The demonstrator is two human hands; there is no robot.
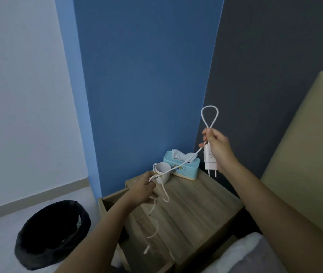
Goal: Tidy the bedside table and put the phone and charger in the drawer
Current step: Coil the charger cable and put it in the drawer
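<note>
My right hand point(218, 148) is raised above the wooden bedside table point(194, 205) and grips the white charger plug point(210, 158), prongs down, with a loop of its white cable point(209, 117) standing up above the fingers. The cable runs down and left to my left hand point(143, 191), which pinches it over the table's left side; the free end dangles lower. The top drawer point(109, 200) is pulled open to the left under my left arm. No phone is visible.
A white cup point(162, 172) and a light blue tissue box point(182, 164) stand at the back of the table. A black-lined waste bin point(52, 235) sits on the floor at left. A beige headboard point(310, 154) and white bedding point(249, 255) are at right.
</note>
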